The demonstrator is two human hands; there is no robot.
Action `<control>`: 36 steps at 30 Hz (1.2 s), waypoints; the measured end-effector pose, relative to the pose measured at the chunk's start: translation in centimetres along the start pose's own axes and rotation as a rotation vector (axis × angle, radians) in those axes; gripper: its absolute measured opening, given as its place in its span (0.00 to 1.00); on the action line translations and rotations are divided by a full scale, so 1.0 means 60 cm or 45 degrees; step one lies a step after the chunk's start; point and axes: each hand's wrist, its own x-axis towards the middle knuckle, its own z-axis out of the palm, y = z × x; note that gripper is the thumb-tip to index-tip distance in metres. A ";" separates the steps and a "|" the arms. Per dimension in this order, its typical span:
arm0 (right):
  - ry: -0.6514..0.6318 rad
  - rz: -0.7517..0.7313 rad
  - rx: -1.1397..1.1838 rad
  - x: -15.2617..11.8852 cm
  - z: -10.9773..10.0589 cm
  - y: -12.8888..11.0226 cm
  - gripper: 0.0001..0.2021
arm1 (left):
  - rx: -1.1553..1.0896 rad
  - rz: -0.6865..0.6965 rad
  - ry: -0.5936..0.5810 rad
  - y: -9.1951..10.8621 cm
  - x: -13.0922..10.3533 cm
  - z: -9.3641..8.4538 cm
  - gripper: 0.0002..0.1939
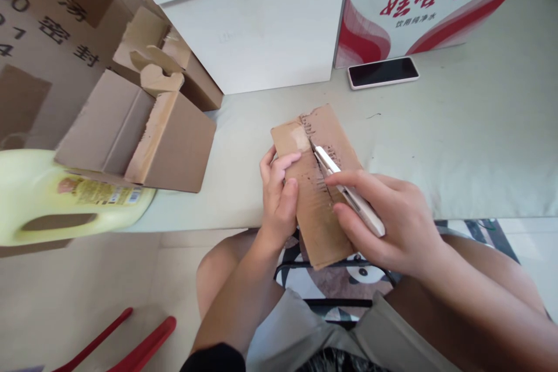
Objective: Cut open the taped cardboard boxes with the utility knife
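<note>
A torn, scored piece of brown cardboard [320, 215] lies slanted over the front edge of the pale surface, its lower end above my lap. My left hand [279, 195] grips its left edge, thumb and a finger on top, the other fingers partly hidden beneath. In my right hand [387, 221] is a white utility knife [360, 206], held between thumb and fingers. The knife's thin blade points up and left, its tip at a dark ragged cut line in the upper part of the cardboard. Rough dark marks run along that line.
Small open cardboard boxes [174, 145] stand at the left, beside a pale yellow jug [26, 197]. A white box [261, 29] and a red-and-white carton [366, 23] stand behind, with a phone [383, 72] before the carton. Red handles [143, 349] show low at left.
</note>
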 end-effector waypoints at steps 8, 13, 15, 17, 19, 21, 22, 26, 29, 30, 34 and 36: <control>0.000 0.004 0.000 0.000 0.002 0.001 0.07 | 0.020 -0.001 0.003 0.001 0.001 -0.001 0.21; -0.006 0.006 0.002 0.000 0.000 0.001 0.07 | 0.079 -0.003 -0.007 0.002 0.001 -0.001 0.23; -0.002 0.006 -0.003 0.000 -0.001 0.000 0.07 | 0.080 -0.001 -0.007 0.002 0.001 -0.002 0.23; 0.001 0.002 -0.009 0.000 -0.001 0.000 0.07 | 0.073 -0.007 -0.009 0.002 0.001 -0.002 0.23; 0.002 -0.001 -0.008 0.000 0.000 0.000 0.07 | 0.062 -0.022 -0.011 0.002 0.001 -0.002 0.23; 0.003 -0.001 -0.003 0.001 0.000 0.000 0.07 | 0.046 -0.025 -0.007 0.002 0.000 -0.002 0.22; 0.003 0.002 -0.002 0.001 0.001 0.000 0.07 | 0.039 -0.025 -0.003 0.002 -0.001 -0.002 0.22; 0.008 0.013 0.008 0.000 0.002 0.000 0.07 | 0.041 -0.019 -0.006 0.002 -0.001 -0.001 0.22; 0.006 0.006 0.016 0.001 0.001 0.000 0.07 | 0.059 -0.021 -0.006 0.002 0.000 -0.002 0.23; 0.000 0.005 0.018 0.001 0.000 0.000 0.07 | 0.067 -0.024 -0.009 0.002 0.000 -0.002 0.23; -0.021 0.019 0.023 0.000 -0.001 0.000 0.07 | 0.072 -0.024 -0.023 0.003 0.001 -0.002 0.23; -0.028 0.025 0.023 -0.001 -0.002 0.001 0.07 | 0.057 -0.025 -0.018 0.003 0.001 -0.001 0.22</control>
